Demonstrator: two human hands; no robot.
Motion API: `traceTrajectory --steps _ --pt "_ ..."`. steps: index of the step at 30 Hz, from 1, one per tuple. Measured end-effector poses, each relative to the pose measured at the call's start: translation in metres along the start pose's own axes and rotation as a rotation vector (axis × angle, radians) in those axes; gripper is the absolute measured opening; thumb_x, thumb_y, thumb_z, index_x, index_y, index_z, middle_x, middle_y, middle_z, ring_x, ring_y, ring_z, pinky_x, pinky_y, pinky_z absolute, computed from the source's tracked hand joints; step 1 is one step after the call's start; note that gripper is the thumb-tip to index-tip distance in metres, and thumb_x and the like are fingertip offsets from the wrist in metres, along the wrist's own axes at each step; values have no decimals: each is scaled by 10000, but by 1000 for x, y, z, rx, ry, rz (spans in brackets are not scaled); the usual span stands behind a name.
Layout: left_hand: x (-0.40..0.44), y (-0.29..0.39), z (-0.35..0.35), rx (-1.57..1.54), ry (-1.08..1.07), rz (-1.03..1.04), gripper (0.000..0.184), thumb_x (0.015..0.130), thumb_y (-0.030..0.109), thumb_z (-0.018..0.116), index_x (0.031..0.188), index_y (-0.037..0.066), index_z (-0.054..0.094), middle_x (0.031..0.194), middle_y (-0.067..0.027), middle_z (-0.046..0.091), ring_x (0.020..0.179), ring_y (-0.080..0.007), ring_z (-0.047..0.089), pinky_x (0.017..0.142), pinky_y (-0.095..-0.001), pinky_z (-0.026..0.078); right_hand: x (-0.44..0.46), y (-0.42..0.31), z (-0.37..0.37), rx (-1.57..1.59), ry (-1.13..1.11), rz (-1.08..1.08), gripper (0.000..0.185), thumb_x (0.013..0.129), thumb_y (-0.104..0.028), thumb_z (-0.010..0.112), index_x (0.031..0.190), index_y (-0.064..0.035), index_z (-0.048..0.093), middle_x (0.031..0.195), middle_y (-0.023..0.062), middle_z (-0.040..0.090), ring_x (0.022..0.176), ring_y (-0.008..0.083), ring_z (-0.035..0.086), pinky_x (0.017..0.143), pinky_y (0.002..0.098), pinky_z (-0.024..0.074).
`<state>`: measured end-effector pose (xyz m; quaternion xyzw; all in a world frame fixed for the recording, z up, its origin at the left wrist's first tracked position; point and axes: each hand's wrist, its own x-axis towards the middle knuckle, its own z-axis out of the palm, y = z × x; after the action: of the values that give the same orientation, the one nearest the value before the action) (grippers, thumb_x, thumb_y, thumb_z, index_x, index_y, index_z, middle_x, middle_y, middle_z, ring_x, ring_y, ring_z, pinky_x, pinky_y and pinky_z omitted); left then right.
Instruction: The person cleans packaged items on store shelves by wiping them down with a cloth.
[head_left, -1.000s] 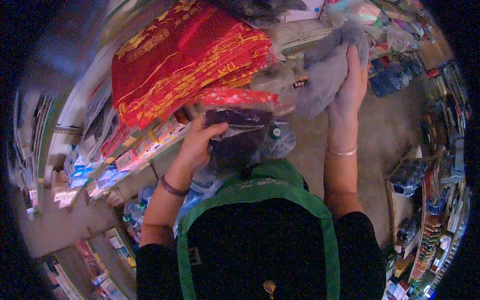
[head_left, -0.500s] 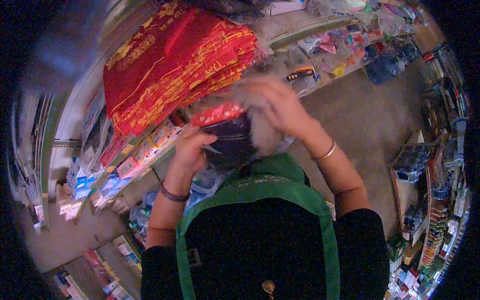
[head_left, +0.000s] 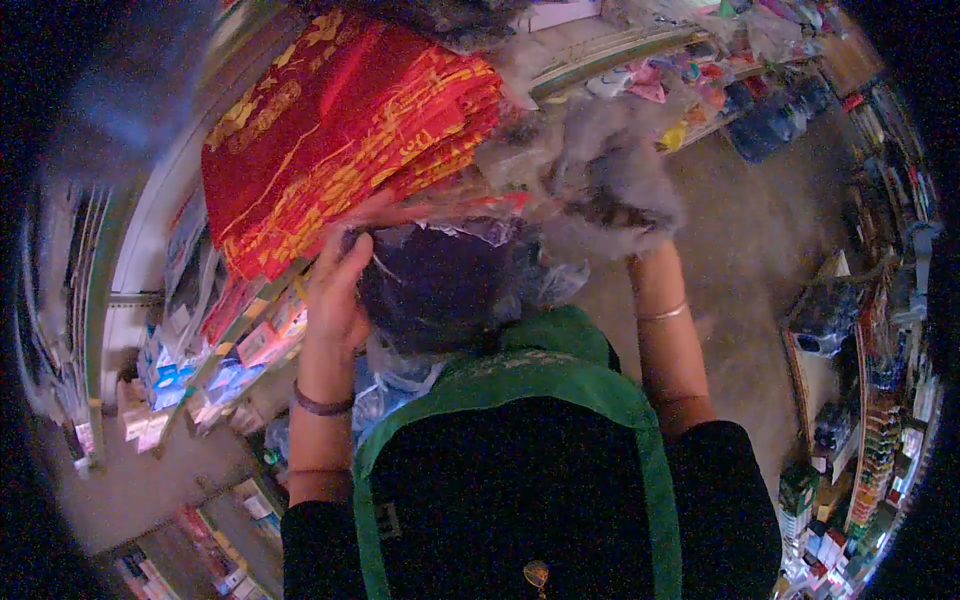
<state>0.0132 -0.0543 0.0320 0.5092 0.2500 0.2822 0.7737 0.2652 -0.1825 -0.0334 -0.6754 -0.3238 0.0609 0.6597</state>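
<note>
My left hand (head_left: 340,290) grips the left edge of a dark purple bundle (head_left: 435,275), its thumb pressed on the near side. The bundle looks folded, with clear plastic around its lower part, close in front of my chest. A strip of red shows along its far edge. Crumpled, see-through plastic (head_left: 610,170) covers my right hand (head_left: 648,240), blurred by motion, so its fingers are hidden. Just beyond the bundle lies a stack of red cloth-like pieces (head_left: 340,130) with gold patterns.
Shelves with small boxes (head_left: 265,340) run along the left. A shelf of bagged, colourful goods (head_left: 645,80) stands at the back, with a dark blue item (head_left: 775,120) by its edge. Packed shelving (head_left: 870,430) lines the right. Pale plastic bags (head_left: 395,385) sit below my left forearm.
My right hand has moved right, away from the bundle, and the see-through plastic now spreads around it. My left hand has shifted slightly left. Less of the red patterned part shows.
</note>
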Motion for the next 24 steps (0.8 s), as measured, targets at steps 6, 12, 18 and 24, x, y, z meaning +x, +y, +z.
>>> traceTrajectory --steps 6,12,18,24 --pt "2 2 -8 591 174 116 281 831 173 497 1071 29 522 1062 -70 525 982 -174 473 873 -284 349 -26 -42 9 -210 -61 -145 279 794 -59 461 1070 -25 481 961 80 534 885 184 500 792 281 405" --pt "8 2 -7 610 192 184 227 837 118 475 1013 -4 550 1036 -73 552 987 -177 489 894 -285 328 -44 110 23 -925 -323 -438 338 781 -171 507 1078 -17 458 1002 96 500 902 241 482 798 344 400" --pt "7 1 -23 550 214 152 229 841 122 475 1026 6 542 1026 -70 553 966 -165 492 874 -281 345 -72 56 45 -1213 -253 -562 356 780 -198 510 1086 -24 458 1009 103 496 913 255 475 803 359 392" --pt "6 -1 -28 502 155 138 224 849 131 464 1016 5 546 997 -71 564 951 -153 496 868 -274 348 -51 51 45 -1026 -249 -516 356 781 -208 507 1090 -37 463 1011 105 495 919 262 471 808 367 385"
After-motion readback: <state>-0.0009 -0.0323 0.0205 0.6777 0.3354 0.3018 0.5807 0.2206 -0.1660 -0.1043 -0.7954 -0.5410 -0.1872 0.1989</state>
